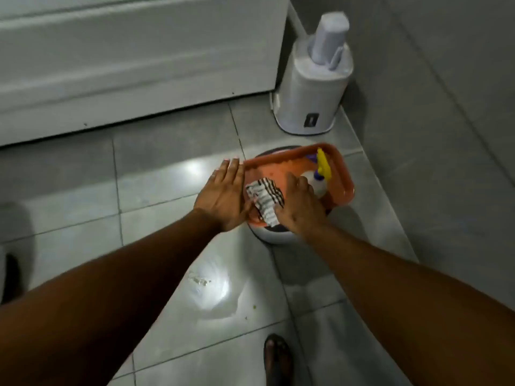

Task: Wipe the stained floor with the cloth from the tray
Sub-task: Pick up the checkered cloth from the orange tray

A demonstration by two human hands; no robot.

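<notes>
An orange tray [341,168] rests on a round white-and-dark base [274,235] on the grey tiled floor. A black-and-white striped cloth [264,200] lies at the tray's near left corner. My right hand [299,203] is closed on the cloth's right side. My left hand [223,195] lies flat with fingers straight against the tray's left edge, its thumb touching the cloth. A wet stain with pale crumbs [207,285] spreads on the floor tiles in front of the tray, between my forearms.
A spray bottle with a yellow trigger [323,169] lies in the tray. A white appliance [312,87] stands in the corner behind it. A white door [133,59] fills the back; a grey wall runs along the right. My foot [277,358] is at the bottom.
</notes>
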